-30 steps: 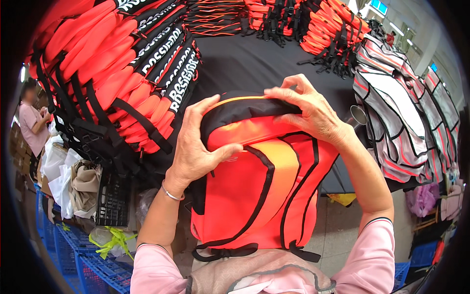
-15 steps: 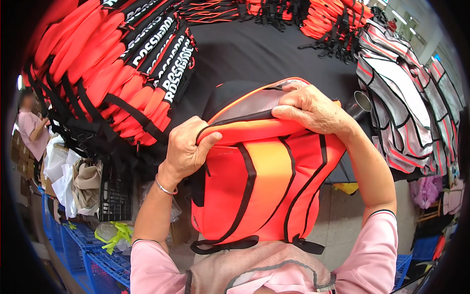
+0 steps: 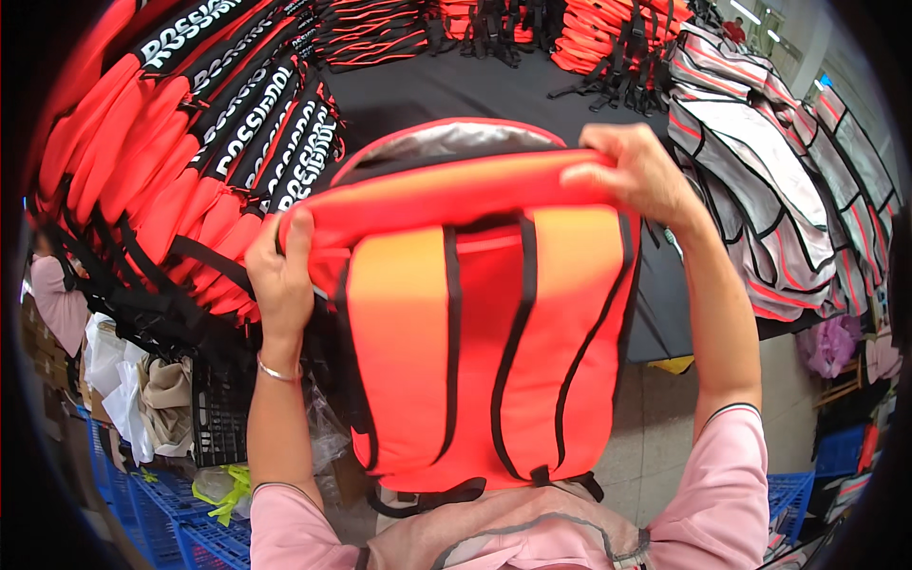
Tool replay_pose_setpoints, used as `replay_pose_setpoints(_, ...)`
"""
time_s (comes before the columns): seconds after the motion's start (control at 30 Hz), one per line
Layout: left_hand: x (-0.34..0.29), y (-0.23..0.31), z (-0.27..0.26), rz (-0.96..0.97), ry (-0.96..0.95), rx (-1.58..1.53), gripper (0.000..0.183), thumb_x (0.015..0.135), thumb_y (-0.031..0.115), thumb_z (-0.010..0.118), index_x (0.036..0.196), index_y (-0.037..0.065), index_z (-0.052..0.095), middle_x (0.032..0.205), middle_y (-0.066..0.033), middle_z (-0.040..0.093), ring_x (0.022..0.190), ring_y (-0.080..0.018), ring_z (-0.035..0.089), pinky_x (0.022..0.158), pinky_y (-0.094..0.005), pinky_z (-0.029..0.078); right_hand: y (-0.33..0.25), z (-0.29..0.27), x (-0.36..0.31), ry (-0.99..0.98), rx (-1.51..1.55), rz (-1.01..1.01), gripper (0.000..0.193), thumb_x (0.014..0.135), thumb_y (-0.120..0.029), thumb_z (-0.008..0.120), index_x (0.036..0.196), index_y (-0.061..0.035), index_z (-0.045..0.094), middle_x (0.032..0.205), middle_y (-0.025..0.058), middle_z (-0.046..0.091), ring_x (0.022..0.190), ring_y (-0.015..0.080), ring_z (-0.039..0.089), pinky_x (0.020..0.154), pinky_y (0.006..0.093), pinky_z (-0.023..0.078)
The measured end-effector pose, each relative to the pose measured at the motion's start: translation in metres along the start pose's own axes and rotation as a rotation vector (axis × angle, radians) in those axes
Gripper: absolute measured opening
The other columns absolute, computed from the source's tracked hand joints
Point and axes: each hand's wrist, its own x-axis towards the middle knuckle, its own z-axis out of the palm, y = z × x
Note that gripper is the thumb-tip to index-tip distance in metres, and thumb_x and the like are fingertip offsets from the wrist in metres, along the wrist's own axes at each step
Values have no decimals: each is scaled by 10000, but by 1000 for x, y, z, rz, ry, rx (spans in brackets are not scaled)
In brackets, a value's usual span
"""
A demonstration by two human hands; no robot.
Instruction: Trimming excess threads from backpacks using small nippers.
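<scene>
At the left, a leaning stack of red bags (image 3: 123, 171) crowds up to the left hand (image 3: 283, 275), leaving little sideways room there. That hand's grip is closed around the upper left corner of the red-orange backpack (image 3: 477, 380), thumb on the near face, fingers mostly hidden behind the edge.

The backpack is between the two hands, shoulder straps facing up, its long axis running from the table (image 3: 408, 95) toward the person, its lower end at the mesh apron (image 3: 418, 532). Its mouth gapes beyond the top panel, showing pale lining (image 3: 456, 139). Neither hand is clearly nearer; each has one upper corner, the right slightly farther forward. Bare black table spreads beyond the mouth.

The right hand (image 3: 646, 176) has its grip pinched over the upper right corner, though blur hides the exact contact. A narrower strip of table separates it from the grey bags (image 3: 760, 180) at far right.
</scene>
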Motion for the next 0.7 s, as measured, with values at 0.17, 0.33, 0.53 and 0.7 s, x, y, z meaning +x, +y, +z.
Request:
replay_pose_setpoints(0.17,54,-82,52,315,100,506,228,902,198,658,1043,21,635,933,-118,664,890,-259,610,836,-379,466,102,64,67,346,-197,-184,363,893,-383,668,1153,-132,690,1030,99,714,888,291,684,713,375,521)
replay_pose_setpoints(0.33,-57,-200,72,141,-536,659,468,879,102,528,1339,18,533,1420,-146,468,1350,-348,392,1047,-483,381,160,210,-5,85,-377,108,496,1002,-348,483,1439,-116,451,1471,136,452,1373,336,394,1134,485,318)
replay_pose_setpoints(0.53,-55,-140,55,451,-467,619,327,868,116,561,1152,-26,636,1177,-169,629,1231,-338,537,1093,-609,297,92,167,-19,360,-195,79,595,879,-246,699,1419,-145,473,1482,113,428,1347,339,421,1104,470,374)
replay_pose_setpoints(0.7,-6,-81,91,752,-340,345,253,829,174,637,1020,15,686,1025,-112,694,998,-303,658,1060,-591,346,81,151,11,93,-172,-528,567,750,-209,787,1280,-163,591,1305,87,574,932,265,599,754,362,533)
